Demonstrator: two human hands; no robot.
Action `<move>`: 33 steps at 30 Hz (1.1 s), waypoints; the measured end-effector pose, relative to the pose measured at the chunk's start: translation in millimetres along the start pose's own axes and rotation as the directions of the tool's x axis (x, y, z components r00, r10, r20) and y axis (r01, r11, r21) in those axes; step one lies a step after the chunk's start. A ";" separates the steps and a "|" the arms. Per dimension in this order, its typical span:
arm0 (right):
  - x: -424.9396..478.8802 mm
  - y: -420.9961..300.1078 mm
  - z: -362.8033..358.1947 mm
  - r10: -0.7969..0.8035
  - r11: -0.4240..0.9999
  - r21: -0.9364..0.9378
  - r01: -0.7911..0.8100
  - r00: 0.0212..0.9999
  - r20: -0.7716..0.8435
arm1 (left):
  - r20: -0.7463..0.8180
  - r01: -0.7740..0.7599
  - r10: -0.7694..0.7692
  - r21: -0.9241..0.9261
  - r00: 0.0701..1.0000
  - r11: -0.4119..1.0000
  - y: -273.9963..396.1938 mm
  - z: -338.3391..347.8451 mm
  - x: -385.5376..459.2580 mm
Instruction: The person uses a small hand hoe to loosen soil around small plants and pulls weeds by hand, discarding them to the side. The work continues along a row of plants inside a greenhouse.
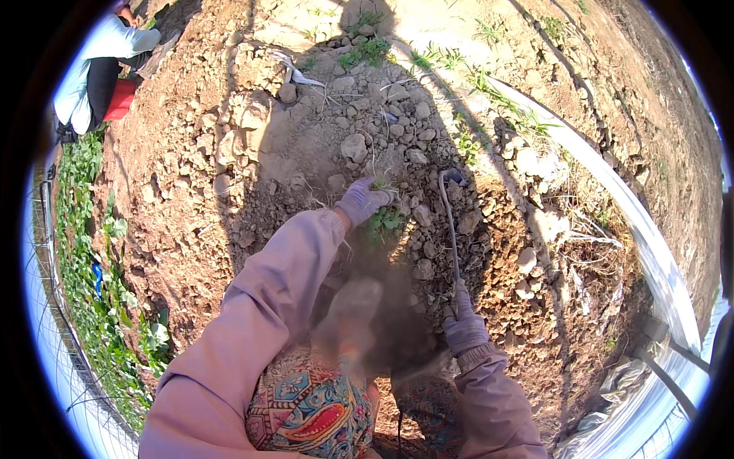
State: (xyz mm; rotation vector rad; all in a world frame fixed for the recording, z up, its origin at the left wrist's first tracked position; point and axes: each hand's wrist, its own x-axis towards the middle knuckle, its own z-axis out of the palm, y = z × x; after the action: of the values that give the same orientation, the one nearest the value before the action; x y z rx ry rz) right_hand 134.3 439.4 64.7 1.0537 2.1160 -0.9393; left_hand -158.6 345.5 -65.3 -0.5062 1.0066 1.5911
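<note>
Dry, clumpy soil (321, 137) lies before me, partly in shadow. My left hand (362, 201), in a pale purple glove, has its fingers closed around a small weed (381, 185). Just below the fingertips another green leafy weed (385, 220) stands in the soil. At the right, my right hand (465, 328), gloved too, grips the lower end of a thin-handled hand hoe (451, 224). The hoe's dark head rests on the clods beyond. A dark blur covers part of the ground between my arms.
Another person (103, 63) crouches at the upper left, near a red object (120, 100). Leafy green plants (77, 229) run along the left edge. A strip of whitish plastic film (625, 201) curves down the right. Weeds (367, 51) grow ahead, and dry roots (590, 241) lie at the right.
</note>
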 end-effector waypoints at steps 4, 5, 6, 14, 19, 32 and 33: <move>-43.8 20.9 -35.6 -0.087 0.996 -0.027 0.086 0.995 -0.050 | 0.141 -0.439 0.433 0.521 0.890 0.732 -8.9 15.8 -24.5; -49.8 23.5 -47.5 -0.179 0.979 -0.112 0.167 0.979 -0.099 | 0.084 -0.407 0.427 0.509 0.900 0.758 -4.3 17.5 -33.8; -56.3 26.9 -59.4 -0.261 0.952 -0.204 0.228 0.953 -0.155 | 0.037 -0.380 0.417 0.493 0.908 0.783 -0.4 20.0 -37.9; 35.2 -0.4 -86.1 -0.164 0.971 0.074 0.228 0.858 -0.488 | 0.046 -0.391 0.443 0.560 0.895 0.730 -10.7 -2.7 -23.4; 103.1 -49.9 -103.0 0.101 0.993 -0.032 -0.116 0.945 -0.310 | 0.105 -0.464 0.466 0.423 0.878 0.778 -19.8 -2.5 -5.7; 66.5 -8.7 -44.6 0.002 0.997 0.077 0.018 0.968 -0.252 | 0.065 -0.435 0.446 0.386 0.893 0.814 -26.9 -31.3 17.1; 52.7 -22.8 -54.5 0.063 0.997 0.060 -0.052 0.978 -0.199 | 0.086 -0.446 0.454 0.418 0.887 0.792 -26.9 -34.1 19.5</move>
State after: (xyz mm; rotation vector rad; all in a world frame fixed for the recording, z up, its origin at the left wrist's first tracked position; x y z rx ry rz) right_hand 77.9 495.0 64.1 1.2784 2.2189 -0.8993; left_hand -145.1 328.9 -107.8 0.0366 1.5288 1.7029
